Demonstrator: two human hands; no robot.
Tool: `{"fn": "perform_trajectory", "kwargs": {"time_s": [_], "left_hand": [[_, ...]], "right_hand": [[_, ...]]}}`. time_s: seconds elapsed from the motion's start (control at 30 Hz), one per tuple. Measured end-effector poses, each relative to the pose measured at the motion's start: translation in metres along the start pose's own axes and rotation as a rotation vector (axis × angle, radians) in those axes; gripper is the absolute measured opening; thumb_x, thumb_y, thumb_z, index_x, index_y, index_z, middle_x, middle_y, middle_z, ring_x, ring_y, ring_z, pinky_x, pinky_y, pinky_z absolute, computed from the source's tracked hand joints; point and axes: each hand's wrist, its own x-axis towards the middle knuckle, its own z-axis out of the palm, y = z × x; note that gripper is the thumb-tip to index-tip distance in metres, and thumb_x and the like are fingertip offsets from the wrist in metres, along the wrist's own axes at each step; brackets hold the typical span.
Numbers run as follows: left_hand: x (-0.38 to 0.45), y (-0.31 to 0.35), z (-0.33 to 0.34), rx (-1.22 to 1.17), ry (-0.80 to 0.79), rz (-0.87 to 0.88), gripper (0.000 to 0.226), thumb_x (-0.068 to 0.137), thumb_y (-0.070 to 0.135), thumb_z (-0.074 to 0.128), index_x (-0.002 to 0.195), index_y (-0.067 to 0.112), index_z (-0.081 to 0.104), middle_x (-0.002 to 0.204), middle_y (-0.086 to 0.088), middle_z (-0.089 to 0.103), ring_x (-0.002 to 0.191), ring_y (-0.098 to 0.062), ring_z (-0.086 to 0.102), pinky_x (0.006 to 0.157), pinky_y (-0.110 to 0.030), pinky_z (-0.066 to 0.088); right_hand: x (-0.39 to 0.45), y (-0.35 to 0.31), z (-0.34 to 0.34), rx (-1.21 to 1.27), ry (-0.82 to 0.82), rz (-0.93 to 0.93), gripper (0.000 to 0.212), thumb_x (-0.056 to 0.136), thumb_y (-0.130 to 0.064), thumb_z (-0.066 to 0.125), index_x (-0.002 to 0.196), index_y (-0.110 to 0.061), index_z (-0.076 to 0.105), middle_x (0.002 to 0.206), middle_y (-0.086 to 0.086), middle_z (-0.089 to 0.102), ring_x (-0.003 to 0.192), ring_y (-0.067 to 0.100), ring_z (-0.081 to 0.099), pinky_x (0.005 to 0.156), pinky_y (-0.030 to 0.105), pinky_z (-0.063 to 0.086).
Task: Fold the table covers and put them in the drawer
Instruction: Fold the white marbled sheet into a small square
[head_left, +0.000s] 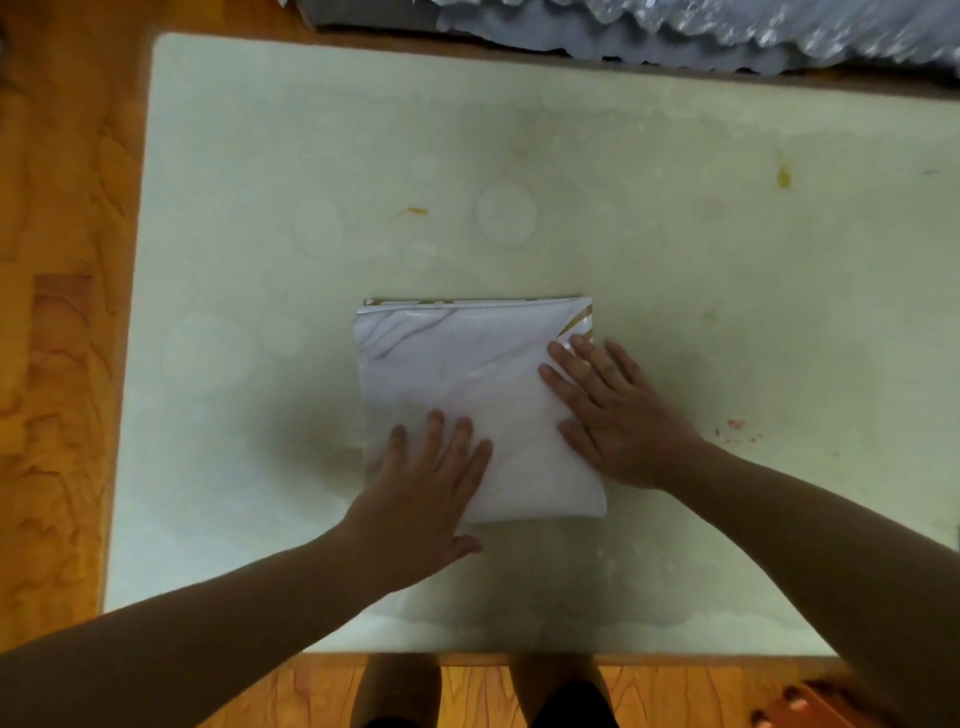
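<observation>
Left hand (421, 483), right hand (618, 410) flat atop folded table cover (467, 364).

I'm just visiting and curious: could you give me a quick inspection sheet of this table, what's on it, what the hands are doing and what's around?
Surface: pale table, with ring marks and small orange and red stains.
Job's things: one folded table cover, marbled white, lying flat near the middle; no drawer in view.
Clutter: nothing seen.
Hands: left hand and right hand both press flat on the cover.
Cables: nothing seen.
Surroundings: wooden floor; crumpled silvery sheet beyond the far edge.
</observation>
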Motion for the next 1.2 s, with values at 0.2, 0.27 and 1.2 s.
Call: {"fn": "perform_trajectory", "kwargs": {"time_s": [0.2, 0.27, 1.2], "left_hand": [[0.016, 0.006, 0.003, 0.089, -0.241, -0.024, 0.104, 0.075, 0.074, 0.066, 0.144, 0.000, 0.041, 0.141, -0.036, 0.050, 0.120, -0.064, 0.051, 0.074, -0.068, 0.053], [0.016, 0.008, 0.000, 0.133, -0.271, -0.023, 0.089, 0.082, 0.060, 0.065, 0.144, -0.001, 0.044, 0.141, -0.038, 0.049, 0.119, -0.066, 0.051, 0.071, -0.067, 0.053], [0.019, -0.085, -0.057, -0.451, -0.230, 0.085, 0.089, 0.082, 0.087, 0.026, 0.147, 0.031, 0.049, 0.146, 0.011, 0.055, 0.129, -0.010, 0.052, 0.111, -0.030, 0.039]], "right_hand": [[-0.001, 0.000, 0.002, 0.009, 0.045, -0.013, 0.063, 0.103, -0.046, 0.035, 0.158, -0.014, 0.029, 0.167, 0.009, 0.017, 0.155, 0.030, 0.010, 0.120, 0.057, 0.019], [-0.002, -0.002, 0.000, -0.012, 0.043, -0.015, 0.063, 0.104, -0.045, 0.034, 0.158, -0.014, 0.027, 0.167, 0.009, 0.015, 0.155, 0.030, 0.009, 0.121, 0.056, 0.018], [-0.029, -0.003, -0.002, 0.317, 0.313, -0.067, 0.050, 0.105, -0.031, 0.037, 0.134, 0.004, 0.059, 0.140, 0.017, 0.058, 0.133, 0.028, 0.054, 0.112, 0.047, 0.041]]}}
